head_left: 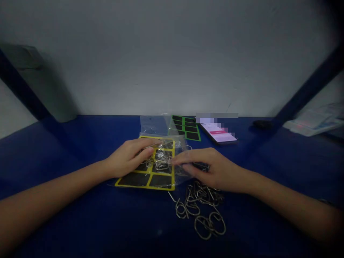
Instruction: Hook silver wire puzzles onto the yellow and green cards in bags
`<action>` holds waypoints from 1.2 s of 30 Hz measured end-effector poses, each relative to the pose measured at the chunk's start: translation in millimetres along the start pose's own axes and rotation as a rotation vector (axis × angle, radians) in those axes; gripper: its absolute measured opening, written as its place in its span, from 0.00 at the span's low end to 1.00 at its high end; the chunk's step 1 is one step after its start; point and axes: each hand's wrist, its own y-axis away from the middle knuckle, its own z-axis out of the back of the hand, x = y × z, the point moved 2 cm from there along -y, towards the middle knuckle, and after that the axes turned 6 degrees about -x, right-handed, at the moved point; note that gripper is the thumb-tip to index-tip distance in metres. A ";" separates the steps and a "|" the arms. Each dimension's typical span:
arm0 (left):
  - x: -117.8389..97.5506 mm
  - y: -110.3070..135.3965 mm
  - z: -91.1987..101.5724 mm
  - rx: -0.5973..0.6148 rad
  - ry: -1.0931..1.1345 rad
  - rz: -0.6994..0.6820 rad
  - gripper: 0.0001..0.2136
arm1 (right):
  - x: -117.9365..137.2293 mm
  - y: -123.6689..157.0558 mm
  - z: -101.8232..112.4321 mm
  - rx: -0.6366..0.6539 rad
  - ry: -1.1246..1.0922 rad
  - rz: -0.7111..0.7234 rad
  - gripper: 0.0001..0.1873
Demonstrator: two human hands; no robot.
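My left hand (129,157) rests on a yellow-framed card of black squares (146,179), its fingers curled and pinching the edge of a clear plastic bag (172,148). The bag lies on the card and holds some metal wire pieces (161,159). My right hand (212,168) lies on the bag's right side with fingers pressed together on the plastic. A heap of silver wire loops (202,208) lies on the blue table just in front of the right hand.
A green-framed card of black squares (188,128) and another clear bag (152,124) lie further back. A lit phone (219,134) sits to their right. Blue frame bars (303,96) slant up at both sides. The blue table (80,150) ends at a white wall.
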 end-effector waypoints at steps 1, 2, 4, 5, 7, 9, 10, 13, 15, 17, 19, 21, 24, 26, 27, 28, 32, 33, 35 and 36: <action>0.7 0.1 0.2 -0.001 -0.008 0.014 0.16 | -4.4 0.8 2.7 -0.025 0.029 -0.022 0.15; 1.4 0.2 0.6 -0.001 -0.017 0.033 0.16 | -9.4 1.8 5.9 -0.053 0.057 -0.046 0.13; 2.4 0.3 1.7 0.001 -0.028 0.067 0.17 | -20.5 4.4 13.3 -0.121 0.124 -0.086 0.12; 2.7 0.2 2.2 0.004 -0.028 0.077 0.17 | -26.1 5.6 16.8 -0.144 0.168 -0.105 0.12; 3.1 0.2 2.5 0.014 -0.031 0.086 0.17 | -35.8 7.4 22.1 -0.154 0.246 -0.130 0.15; 3.5 0.4 2.2 0.014 -0.034 0.089 0.18 | -42.2 8.1 24.0 -0.105 0.297 -0.165 0.19; 3.7 0.5 1.8 0.013 -0.036 0.091 0.18 | -43.8 8.1 23.9 -0.077 0.308 -0.189 0.20; 4.2 0.7 0.6 0.004 -0.036 0.100 0.18 | -42.8 7.4 21.7 -0.040 0.289 -0.248 0.17; 4.4 0.6 0.0 0.007 -0.042 0.107 0.18 | -39.7 6.7 19.7 -0.046 0.244 -0.260 0.15; 4.5 0.2 -0.4 0.006 -0.044 0.102 0.18 | -36.9 6.3 17.9 -0.051 0.190 -0.248 0.17; 4.4 -0.3 -0.7 0.006 -0.039 0.096 0.18 | -34.8 6.3 16.6 -0.031 0.145 -0.223 0.20; 4.0 -0.5 -0.9 0.004 -0.031 0.090 0.18 | -33.4 6.6 15.6 0.011 0.119 -0.202 0.20; 3.5 -0.2 -0.9 0.011 -0.025 0.081 0.17 | -32.9 7.2 15.2 0.035 0.117 -0.200 0.17; 3.7 0.1 -0.9 0.014 -0.023 0.077 0.17 | -34.1 7.4 15.5 0.013 0.124 -0.207 0.17; 4.0 0.2 -0.9 0.017 -0.022 0.076 0.17 | -35.1 7.3 15.7 0.003 0.120 -0.211 0.18; 4.5 0.3 -1.0 0.015 -0.023 0.074 0.18 | -36.3 7.1 16.0 -0.006 0.106 -0.218 0.18; 6.2 0.3 -1.5 0.006 -0.033 0.065 0.18 | -40.2 4.9 19.9 -0.072 -0.064 -0.275 0.21; 6.4 0.3 -1.6 0.002 -0.035 0.065 0.18 | -40.5 4.3 21.4 -0.100 -0.122 -0.298 0.22; 6.4 0.2 -2.0 0.003 -0.034 0.065 0.17 | -40.2 3.7 23.8 -0.151 -0.228 -0.351 0.22; 6.4 0.1 -2.1 0.004 -0.033 0.065 0.17 | -39.8 3.7 24.5 -0.172 -0.274 -0.375 0.22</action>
